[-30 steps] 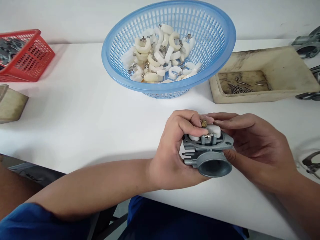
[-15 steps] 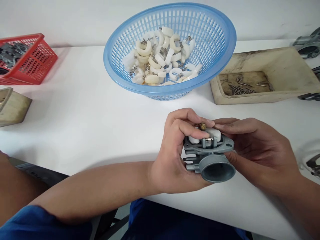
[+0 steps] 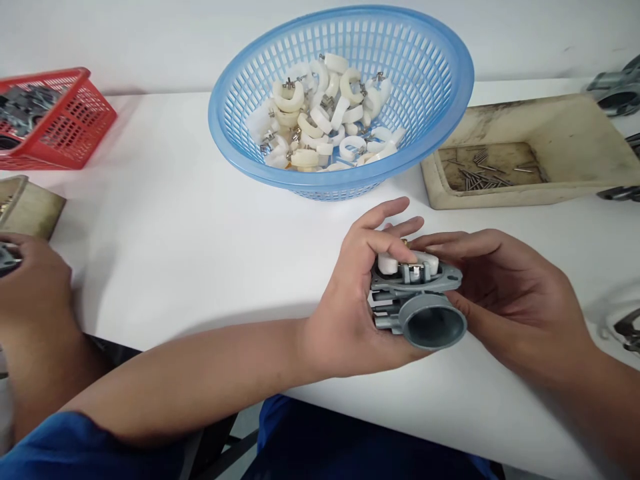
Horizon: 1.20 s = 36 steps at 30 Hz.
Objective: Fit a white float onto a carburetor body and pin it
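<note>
Lifting my left hand (image 3: pixel 350 300) fingers, I cradle the grey cast-metal carburettor body (image 3: pixel 417 303); my right hand (image 3: pixel 505 293) pinches its white plastic float (image 3: pixel 410 261).

Both hands, left hand (image 3: pixel 350 313) and right hand (image 3: pixel 510 293), grip a grey carburetor body (image 3: pixel 417 303); a blue basket (image 3: pixel 450 73) of white floats (image 3: pixel 325 113) sits behind.

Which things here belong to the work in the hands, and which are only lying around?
In the work:
- grey carburetor body, held by left hand and right hand
- white float on its top, under the fingers

Lying about:
- blue basket of white floats
- beige tray with metal pins
- red basket
- another person's hand at the left edge
</note>
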{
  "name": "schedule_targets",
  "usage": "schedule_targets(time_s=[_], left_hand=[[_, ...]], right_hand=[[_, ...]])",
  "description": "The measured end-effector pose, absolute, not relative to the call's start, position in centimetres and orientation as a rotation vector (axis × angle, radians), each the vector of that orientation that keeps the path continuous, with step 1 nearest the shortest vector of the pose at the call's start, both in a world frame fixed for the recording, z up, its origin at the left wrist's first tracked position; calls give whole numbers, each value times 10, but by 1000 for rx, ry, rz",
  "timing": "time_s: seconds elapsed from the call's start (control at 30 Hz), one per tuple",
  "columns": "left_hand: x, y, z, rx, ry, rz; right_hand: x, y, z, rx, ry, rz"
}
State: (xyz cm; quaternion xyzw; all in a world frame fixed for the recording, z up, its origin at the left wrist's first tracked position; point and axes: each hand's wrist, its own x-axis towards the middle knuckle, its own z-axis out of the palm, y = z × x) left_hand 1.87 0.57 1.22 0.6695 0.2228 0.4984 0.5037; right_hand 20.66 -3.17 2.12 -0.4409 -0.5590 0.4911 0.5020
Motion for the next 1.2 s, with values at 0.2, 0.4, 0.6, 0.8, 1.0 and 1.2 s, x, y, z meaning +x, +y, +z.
schedule_targets(time_s=[0.2, 0.4, 0.6, 0.8, 1.0, 1.2], left_hand=[[18, 4, 12, 1647, 612, 1232], [13, 6, 15, 1722, 625, 1031], [9, 11, 18, 1819, 625, 1030], [9, 12, 20, 1825, 553, 1016], [11, 16, 23, 1961, 494, 1141], [13, 17, 22, 1892, 476, 1162]], right_hand=[[203, -31, 24, -1019, -1312, 1248], [202, -29, 24, -984, -1243, 1287], [203, -27, 22, -992, -1255, 1259], [202, -28, 24, -986, -1333, 1241], [207, -29, 22, -1039, -1424, 1141], [209, -25, 20, -1027, -1505, 1101]])
